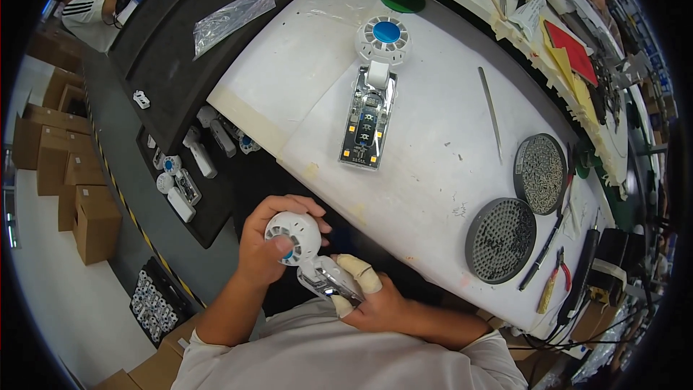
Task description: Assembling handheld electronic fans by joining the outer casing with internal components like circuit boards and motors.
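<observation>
Between my two hands, in front of my body, is a white handheld device with a round vented head (302,231) and a clear-fronted handle (323,279). My left hand (268,244) wraps round the head, its thumb on the blue centre. Fingers of my right hand (372,296), some in cream finger covers, grip the far end of the handle. A second such device (368,112) lies on the white worktable (426,195), its blue-centred head away from me and its dark circuit board facing up.
On the table's right stand a dish of small metal screws (541,173) and a dish of dark small parts (500,240), near pliers (554,282) and a thin metal rod (490,112). More devices fill a black tray (209,224) at left. Cardboard boxes (97,224) stack beyond; another person (90,11) is far left.
</observation>
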Demonstrator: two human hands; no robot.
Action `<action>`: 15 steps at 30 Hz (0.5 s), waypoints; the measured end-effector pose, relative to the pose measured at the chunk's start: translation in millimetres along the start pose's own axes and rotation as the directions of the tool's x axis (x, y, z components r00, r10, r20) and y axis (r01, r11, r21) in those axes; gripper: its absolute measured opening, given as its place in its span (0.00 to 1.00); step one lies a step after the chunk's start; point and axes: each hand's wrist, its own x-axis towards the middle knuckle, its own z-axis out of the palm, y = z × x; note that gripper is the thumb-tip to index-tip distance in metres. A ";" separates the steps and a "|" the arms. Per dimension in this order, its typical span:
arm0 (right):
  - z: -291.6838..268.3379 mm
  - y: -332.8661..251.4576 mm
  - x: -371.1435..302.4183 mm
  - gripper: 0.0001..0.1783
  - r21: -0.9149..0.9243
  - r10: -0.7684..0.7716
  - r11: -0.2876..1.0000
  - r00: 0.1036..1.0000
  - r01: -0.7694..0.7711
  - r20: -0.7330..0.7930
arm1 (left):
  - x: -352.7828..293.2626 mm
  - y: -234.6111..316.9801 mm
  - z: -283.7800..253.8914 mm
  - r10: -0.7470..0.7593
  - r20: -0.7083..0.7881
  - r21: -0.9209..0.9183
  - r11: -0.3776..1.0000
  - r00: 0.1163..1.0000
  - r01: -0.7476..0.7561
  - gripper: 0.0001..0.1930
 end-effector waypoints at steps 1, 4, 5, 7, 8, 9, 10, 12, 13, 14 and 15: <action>-2.1 -1.5 0.2 0.37 0.027 -0.008 1.000 1.000 0.008 -0.014 | -0.8 -1.9 3.9 -0.006 0.000 -0.067 0.998 1.000 0.006 0.19; -2.2 -1.1 -4.5 0.37 0.102 -0.019 0.995 1.000 0.021 -0.019 | -7.1 -4.1 13.7 -0.018 -0.027 -0.190 0.982 0.999 0.013 0.23; -0.7 5.1 -8.4 0.37 0.155 -0.027 0.987 0.999 0.032 -0.034 | -4.7 -4.2 16.2 -0.028 -0.031 -0.143 0.989 0.999 0.023 0.25; 3.3 13.7 -12.9 0.38 0.258 -0.040 0.964 0.997 0.055 -0.063 | -1.2 -3.0 18.9 -0.045 -0.038 -0.050 0.998 0.998 0.043 0.28; 5.2 14.2 -12.4 0.38 0.267 -0.041 0.962 0.998 0.053 -0.052 | -1.7 -1.5 19.3 -0.043 -0.051 -0.046 0.998 0.998 0.041 0.28; 6.7 14.0 -11.1 0.37 0.255 -0.052 0.964 0.995 0.074 -0.090 | -2.1 0.0 19.8 -0.045 -0.052 -0.025 0.999 0.998 0.044 0.28; 7.4 13.7 -9.7 0.37 0.238 -0.064 0.967 0.989 0.094 -0.131 | -1.9 1.2 20.3 -0.047 -0.048 -0.007 0.999 0.998 0.046 0.28; 8.4 14.1 -9.2 0.36 0.220 -0.075 0.969 0.982 0.112 -0.171 | -2.6 3.1 20.4 -0.049 -0.045 0.010 0.999 0.998 0.050 0.27; 8.4 15.2 -9.8 0.36 0.235 -0.074 0.965 0.984 0.112 -0.163 | -2.8 3.7 20.4 -0.050 -0.044 0.015 0.999 0.998 0.050 0.27; 8.3 16.2 -10.4 0.37 0.250 -0.074 0.962 0.985 0.112 -0.156 | -2.8 4.2 20.5 -0.050 -0.043 0.019 0.999 0.998 0.051 0.27; 8.6 16.6 -11.0 0.37 0.266 -0.073 0.958 0.986 0.111 -0.149 | -3.1 4.5 20.5 -0.052 -0.042 0.024 0.998 0.998 0.053 0.27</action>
